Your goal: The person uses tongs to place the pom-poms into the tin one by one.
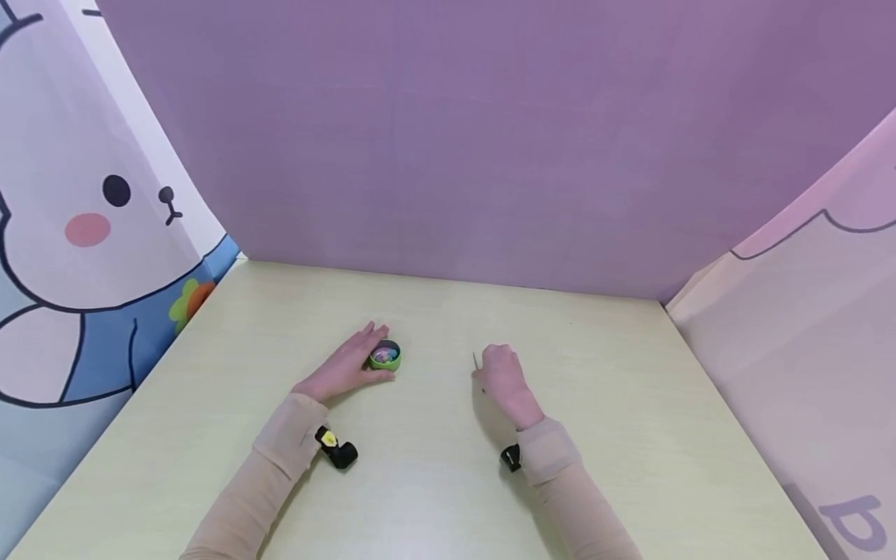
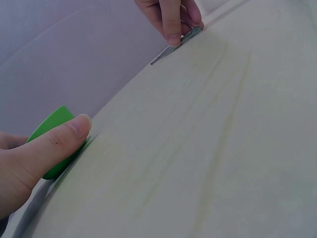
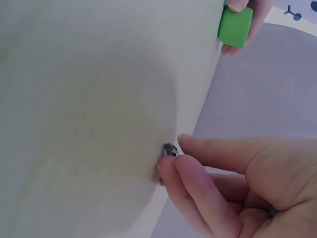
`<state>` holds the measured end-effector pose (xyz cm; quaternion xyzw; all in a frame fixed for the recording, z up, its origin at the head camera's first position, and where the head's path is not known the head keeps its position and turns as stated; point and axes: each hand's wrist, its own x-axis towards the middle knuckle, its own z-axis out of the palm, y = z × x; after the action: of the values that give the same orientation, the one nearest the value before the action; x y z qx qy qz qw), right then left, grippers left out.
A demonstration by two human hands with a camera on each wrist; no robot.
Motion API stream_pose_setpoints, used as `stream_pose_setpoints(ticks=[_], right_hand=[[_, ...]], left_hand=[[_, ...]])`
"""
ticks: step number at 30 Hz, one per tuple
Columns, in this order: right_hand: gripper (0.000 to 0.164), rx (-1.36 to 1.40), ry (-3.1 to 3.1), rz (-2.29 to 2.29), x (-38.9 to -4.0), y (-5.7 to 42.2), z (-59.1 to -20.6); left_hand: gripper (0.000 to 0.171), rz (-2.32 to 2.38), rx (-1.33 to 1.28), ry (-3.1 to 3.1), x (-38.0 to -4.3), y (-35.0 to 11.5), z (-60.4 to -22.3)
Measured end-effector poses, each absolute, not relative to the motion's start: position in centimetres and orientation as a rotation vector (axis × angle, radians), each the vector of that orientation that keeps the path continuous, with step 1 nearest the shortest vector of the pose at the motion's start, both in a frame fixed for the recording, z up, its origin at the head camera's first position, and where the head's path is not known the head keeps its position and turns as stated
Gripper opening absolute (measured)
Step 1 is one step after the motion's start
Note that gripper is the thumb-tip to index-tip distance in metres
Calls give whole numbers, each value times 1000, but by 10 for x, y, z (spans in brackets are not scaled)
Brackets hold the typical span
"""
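My left hand holds a small round green cup, its thumb on the near side and its fingers on the far side. Small pink, blue and white pieces show inside the cup in the head view. Off to the right, my right hand pinches metal tweezers low over the table, their narrow tip pointing toward the cup side in the left wrist view. From the right wrist, only a short end of the tweezers shows between thumb and fingers; nothing shows at their tip.
Both hands are over a pale wood-look table. A purple panel rises at its back edge, with printed panels on the left and right. Black wrist cameras stick out from both sleeves.
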<state>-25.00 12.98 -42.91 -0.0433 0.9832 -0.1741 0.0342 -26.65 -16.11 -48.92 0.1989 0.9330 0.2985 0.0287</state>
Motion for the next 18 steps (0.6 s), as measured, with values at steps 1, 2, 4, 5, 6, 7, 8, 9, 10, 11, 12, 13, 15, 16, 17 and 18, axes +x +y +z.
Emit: stream_pose_setpoints(ticks=[1, 2, 4, 5, 6, 7, 8, 9, 10, 11, 12, 13, 15, 16, 17, 18], right_hand=[[20, -137, 3015, -548, -250, 131, -428], [24, -145, 3013, -552, -250, 132, -427], [32, -160, 3012, -554, -250, 134, -426], [37, -167, 3010, -554, -249, 135, -425], [41, -173, 3009, -553, -250, 136, -425], [45, -184, 3011, -544, -250, 136, -424], [48, -194, 3014, -533, -250, 137, -424], [51, -201, 3011, -530, -251, 138, -424], [53, -206, 3012, -531, -251, 139, -424], [52, -210, 3011, -530, -251, 140, -424], [48, -223, 3021, -521, -251, 141, -424], [43, -238, 3032, -519, -251, 143, -424], [36, -283, 3059, -515, -249, 146, -422], [31, -308, 3077, -508, -248, 147, -422], [25, -340, 3096, -491, -247, 149, -422], [22, -375, 3115, -474, -245, 151, -422]], left_hand=[[100, 924, 611, 2879, -266, -161, -489], [100, 924, 610, 2881, -266, -161, -490], [101, 931, 608, 2882, -265, -161, -489], [101, 935, 608, 2882, -264, -162, -489], [101, 937, 606, 2884, -264, -162, -489], [101, 940, 605, 2886, -263, -163, -488], [101, 942, 606, 2890, -262, -163, -488], [102, 948, 602, 2890, -262, -164, -487], [102, 950, 600, 2891, -261, -164, -487], [102, 952, 601, 2894, -261, -165, -486], [103, 950, 604, 2900, -261, -165, -486], [103, 954, 602, 2901, -261, -165, -486], [103, 959, 597, 2899, -261, -167, -485], [103, 955, 598, 2906, -261, -168, -486], [102, 952, 600, 2911, -261, -169, -486], [102, 944, 603, 2918, -260, -170, -486]])
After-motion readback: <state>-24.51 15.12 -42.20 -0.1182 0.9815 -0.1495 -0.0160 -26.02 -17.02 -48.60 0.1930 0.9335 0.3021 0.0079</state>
